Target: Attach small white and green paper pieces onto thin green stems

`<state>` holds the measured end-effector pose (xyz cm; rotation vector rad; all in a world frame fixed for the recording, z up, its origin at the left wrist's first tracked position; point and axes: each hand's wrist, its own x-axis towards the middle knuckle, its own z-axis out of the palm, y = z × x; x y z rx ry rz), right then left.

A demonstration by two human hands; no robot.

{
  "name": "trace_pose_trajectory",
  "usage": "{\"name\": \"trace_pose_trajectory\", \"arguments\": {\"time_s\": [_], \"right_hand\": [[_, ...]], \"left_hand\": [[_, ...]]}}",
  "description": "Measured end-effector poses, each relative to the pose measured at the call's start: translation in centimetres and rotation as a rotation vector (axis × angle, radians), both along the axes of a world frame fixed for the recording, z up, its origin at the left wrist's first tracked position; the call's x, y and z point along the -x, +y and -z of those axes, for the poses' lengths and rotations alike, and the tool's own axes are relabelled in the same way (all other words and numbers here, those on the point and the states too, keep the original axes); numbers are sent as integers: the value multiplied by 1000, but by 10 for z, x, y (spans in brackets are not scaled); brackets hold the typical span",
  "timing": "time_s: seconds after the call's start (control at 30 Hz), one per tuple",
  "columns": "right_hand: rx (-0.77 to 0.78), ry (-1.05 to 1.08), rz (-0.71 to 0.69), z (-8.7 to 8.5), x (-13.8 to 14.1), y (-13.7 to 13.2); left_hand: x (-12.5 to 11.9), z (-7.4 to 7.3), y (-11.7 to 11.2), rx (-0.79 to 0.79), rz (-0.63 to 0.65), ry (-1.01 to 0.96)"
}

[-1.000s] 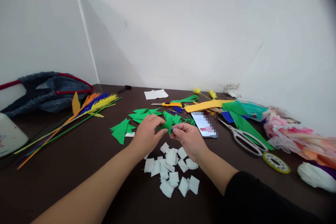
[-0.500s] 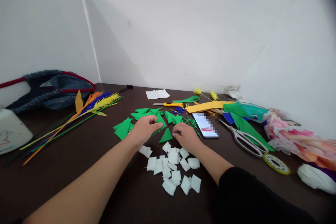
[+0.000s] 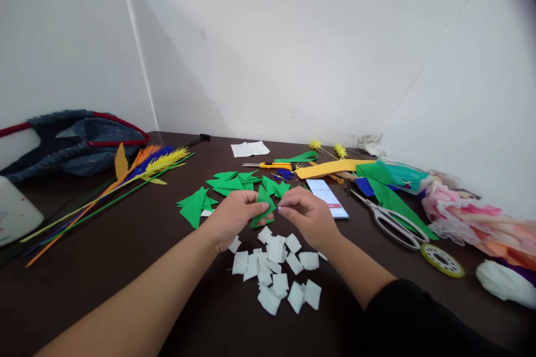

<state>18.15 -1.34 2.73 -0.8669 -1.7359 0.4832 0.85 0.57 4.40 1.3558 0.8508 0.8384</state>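
Observation:
Between the thumb and fingers of my left hand (image 3: 233,215) is a green triangular piece (image 3: 264,198), its point raised. My right hand (image 3: 313,215) is close by on the right, fingers pinched together near the edge of that piece. Whatever sits in the right fingertips is too small to make out. More green leaf-like cut pieces (image 3: 195,204) lie beyond and to the left of my hands. Nearer to me, several small white squares (image 3: 274,250) are scattered and partly overlapping on the dark table (image 3: 104,290).
A yellow utility knife (image 3: 274,165) lies at the back with its blade showing. On the right are a phone (image 3: 329,199), scissors (image 3: 396,224), a tape roll (image 3: 442,260) and a doll in pink (image 3: 456,206). Coloured stems (image 3: 113,189) and a denim bag (image 3: 79,139) stand left.
My left hand now holds a green piece upright. The right hand has risen slightly and moved right, its fingers pinched beside the piece. The single triangle between the hands no longer lies alone there.

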Motion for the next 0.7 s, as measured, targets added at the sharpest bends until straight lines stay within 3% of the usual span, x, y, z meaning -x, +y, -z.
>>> {"name": "trace_pose_trajectory", "arguments": {"time_s": [0.3, 0.7], "right_hand": [[-98, -160, -5, 2, -2, 1], [-97, -180, -31, 0, -6, -1]], "left_hand": [[-6, -3, -7, -41, 26, 148], [-8, 5, -3, 7, 54, 21]]}}
